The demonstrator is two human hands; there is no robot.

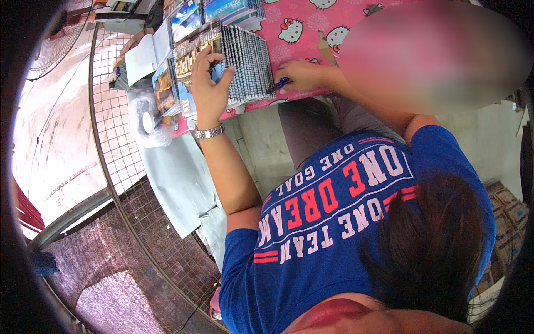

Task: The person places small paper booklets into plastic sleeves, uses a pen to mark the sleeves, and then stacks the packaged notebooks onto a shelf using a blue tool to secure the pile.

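Several spiral-bound notebooks (247, 64) lie in an overlapping row on the pink patterned tablecloth (295, 53), their wire-bound edges facing right. My left hand (213, 83) rests on the top cover. Its fingers are apart, and the thumb reaches toward the bound edges. Just right of the row, my right hand (303, 76) is closed around a small blue-handled tool (282, 83) with a dark tip. The tip points left, close to the lower end of the bindings. Its exact kind is too small to tell, and the fingers cover part of it.
More notebooks (231, 8) sit at the far edge, and an open white booklet (141, 60) lies at the left. A clear plastic bag (151, 127) hangs beside the table's left corner. Beyond it stand a wire grid (114, 106) and a fan (58, 39). A blurred patch hides the far right.
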